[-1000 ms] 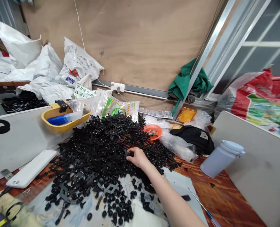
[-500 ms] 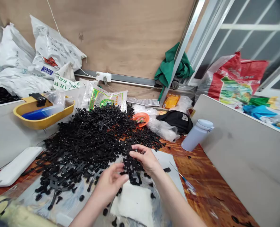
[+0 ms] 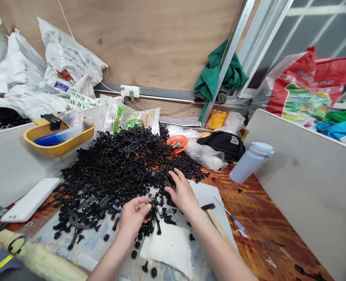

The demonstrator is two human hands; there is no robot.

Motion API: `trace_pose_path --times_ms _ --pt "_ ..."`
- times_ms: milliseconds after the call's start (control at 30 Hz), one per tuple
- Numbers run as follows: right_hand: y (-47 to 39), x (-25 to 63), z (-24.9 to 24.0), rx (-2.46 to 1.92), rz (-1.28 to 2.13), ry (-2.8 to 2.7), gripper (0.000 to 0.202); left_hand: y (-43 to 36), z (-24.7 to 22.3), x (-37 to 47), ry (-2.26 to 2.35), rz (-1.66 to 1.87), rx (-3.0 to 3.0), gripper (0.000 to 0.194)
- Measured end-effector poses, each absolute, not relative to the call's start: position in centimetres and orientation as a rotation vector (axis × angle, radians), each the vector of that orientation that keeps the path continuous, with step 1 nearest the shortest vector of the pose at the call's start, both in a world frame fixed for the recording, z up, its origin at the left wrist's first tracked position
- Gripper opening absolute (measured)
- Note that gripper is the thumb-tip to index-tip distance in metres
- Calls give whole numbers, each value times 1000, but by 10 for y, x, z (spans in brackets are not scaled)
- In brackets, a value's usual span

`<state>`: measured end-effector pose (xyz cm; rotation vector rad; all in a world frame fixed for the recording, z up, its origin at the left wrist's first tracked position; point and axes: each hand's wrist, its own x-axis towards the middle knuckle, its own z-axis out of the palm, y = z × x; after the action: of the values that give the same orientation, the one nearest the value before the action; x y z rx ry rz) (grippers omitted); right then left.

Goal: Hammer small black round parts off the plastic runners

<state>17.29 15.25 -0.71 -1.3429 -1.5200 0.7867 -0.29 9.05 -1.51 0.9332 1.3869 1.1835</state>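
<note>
A large heap of small black parts (image 3: 117,168) covers the middle of the wooden table. My left hand (image 3: 134,214) is at the heap's front edge, its thumb and fingertips pinched on a small black part (image 3: 153,207). To its right, my right hand (image 3: 183,193) reaches over the heap's right side with its fingers apart and nothing between them. Loose black parts lie around a white cloth (image 3: 168,248) just in front of my hands.
A yellow tray (image 3: 60,150) and a white power bank-like slab (image 3: 31,200) are at the left. An orange bowl (image 3: 177,143), a black cap (image 3: 224,145), a pale blue bottle (image 3: 250,163) and a thin blue-handled tool (image 3: 231,216) are at the right.
My right hand has opened and moved away from the parts it was handling. The fingers of my left hand have closed on a black part. The view has shifted slightly.
</note>
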Motion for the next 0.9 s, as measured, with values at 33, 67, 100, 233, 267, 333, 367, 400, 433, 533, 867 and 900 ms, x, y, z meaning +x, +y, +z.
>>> trace_pose_path --times_ms 33,67,100,233,267,333,367,400,433,533,867,900 --pt "147 168 -6 -1351 778 -1571 41 90 -16 -4 1393 1178 941 30" --pt "140 163 -4 -1354 794 -1628 35 90 -18 -4 1396 1170 955 29" --pt "133 157 -3 -1352 827 -1687 29 90 -19 -4 1398 1162 974 29" --pt "116 138 -5 -1351 992 -1815 16 92 -24 -7 1459 1153 1082 27" --pt "116 136 -8 -1354 1032 -1809 12 92 -24 -9 1494 1160 1118 26" --pt "119 138 -12 -1353 1140 -1769 8 93 -24 -15 1576 1181 1202 24" --pt "122 141 -14 -1350 1207 -1738 10 93 -23 -19 1618 1193 1246 23" --pt "125 145 -15 -1345 1278 -1698 13 93 -22 -23 1658 1203 1289 23" --pt "127 150 -15 -1338 1344 -1648 13 93 -21 -28 1696 1211 1329 22" --pt "126 167 -7 -1274 1506 -1460 18 91 -15 -40 1807 1241 1423 24" --pt "55 178 12 -958 1859 -1086 45 49 27 5 1137 934 984 44" --pt "48 176 9 -953 1853 -1074 44 43 28 10 1060 864 926 43"
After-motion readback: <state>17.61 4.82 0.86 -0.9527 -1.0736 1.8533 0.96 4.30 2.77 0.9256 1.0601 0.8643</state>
